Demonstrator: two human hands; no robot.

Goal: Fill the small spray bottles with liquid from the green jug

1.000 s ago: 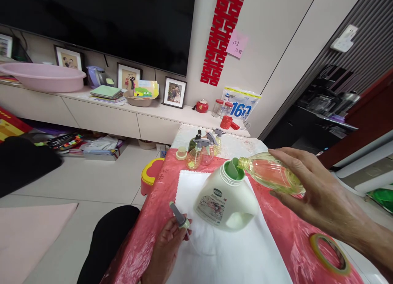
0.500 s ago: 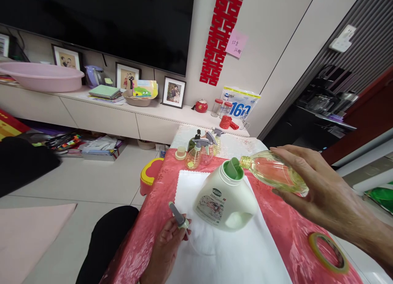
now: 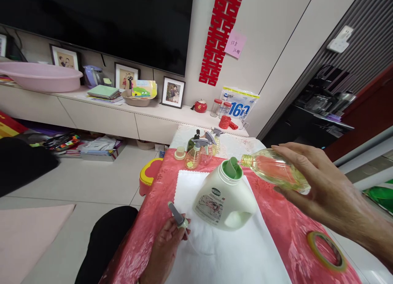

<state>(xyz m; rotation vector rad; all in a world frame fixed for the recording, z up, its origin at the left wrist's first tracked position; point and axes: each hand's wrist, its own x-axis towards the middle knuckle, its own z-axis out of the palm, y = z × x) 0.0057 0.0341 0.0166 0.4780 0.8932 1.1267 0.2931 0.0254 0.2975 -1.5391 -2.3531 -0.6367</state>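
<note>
My right hand [image 3: 310, 185] grips a clear yellowish bottle [image 3: 270, 169], tipped almost level, its neck at the mouth of a detergent jug [image 3: 225, 202]. The white jug stands upright without a cap, a green spout inside its opening. Clear liquid shows at the bottle's neck by the spout. Down at the left, my left hand [image 3: 167, 241] pinches a grey spray pump head [image 3: 177, 215], from which a thin clear tube trails over the white cloth [image 3: 239, 255]. The jug rests on this cloth.
Several spray bottles [image 3: 196, 153] and a pale green cap [image 3: 179, 153] stand behind the jug on the red table cover [image 3: 166, 181]. A roll of tape [image 3: 326, 251] lies at the right. A yellow and red stool [image 3: 150, 173] sits left of the table.
The bottle in my right hand stays tipped at the jug's mouth, nearly unchanged. My left hand keeps its hold on the spray pump head. The view has shifted slightly.
</note>
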